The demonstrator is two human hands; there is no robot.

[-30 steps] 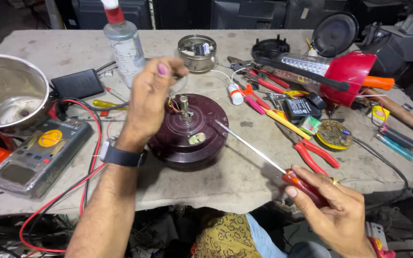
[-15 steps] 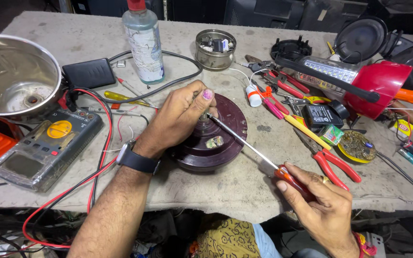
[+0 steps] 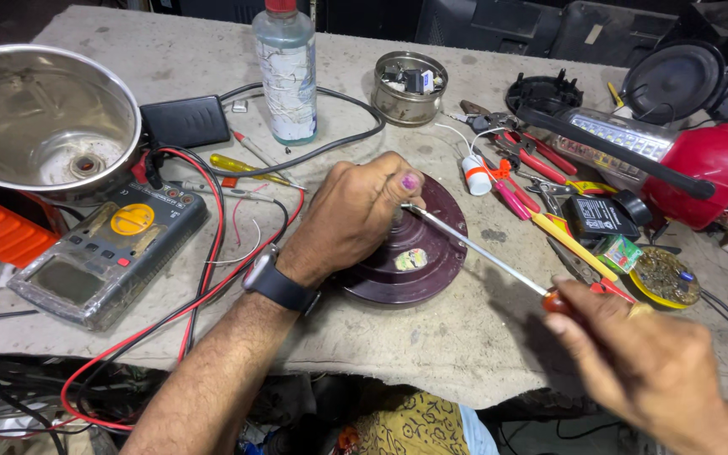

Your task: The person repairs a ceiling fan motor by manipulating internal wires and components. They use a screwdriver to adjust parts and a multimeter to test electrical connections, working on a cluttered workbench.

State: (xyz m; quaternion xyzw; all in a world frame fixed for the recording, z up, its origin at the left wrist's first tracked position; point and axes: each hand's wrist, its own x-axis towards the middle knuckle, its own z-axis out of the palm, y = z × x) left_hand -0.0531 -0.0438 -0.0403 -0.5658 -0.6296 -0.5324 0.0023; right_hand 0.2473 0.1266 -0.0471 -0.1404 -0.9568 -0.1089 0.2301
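Your left hand (image 3: 355, 215) lies over the middle of the dark maroon round motor housing (image 3: 419, 248), fingers curled down around its centre, so the hub beneath is hidden from view. The housing sits flat on the worn grey workbench (image 3: 482, 337), close to its front edge. Your right hand (image 3: 642, 362) is wrapped around the red handle of a long screwdriver (image 3: 482, 253) — its thin metal shaft slants up and left across the housing, and the tip meets your left fingertips (image 3: 410, 184) at the hub. Whether the tip sits in a screw you cannot tell. To the left of your wrist lies a grey multimeter (image 3: 111, 253) with a yellow dial, its red and black leads (image 3: 212, 253) trailing across the bench. Behind it stands a steel bowl (image 3: 40, 118). A clear plastic bottle (image 3: 286, 72) with a red cap stands upright behind the housing, and a small round tin (image 3: 410, 88) of parts sits just right of it. Red-handled pliers (image 3: 532, 160) and a red lamp (image 3: 684, 156) lie further right.
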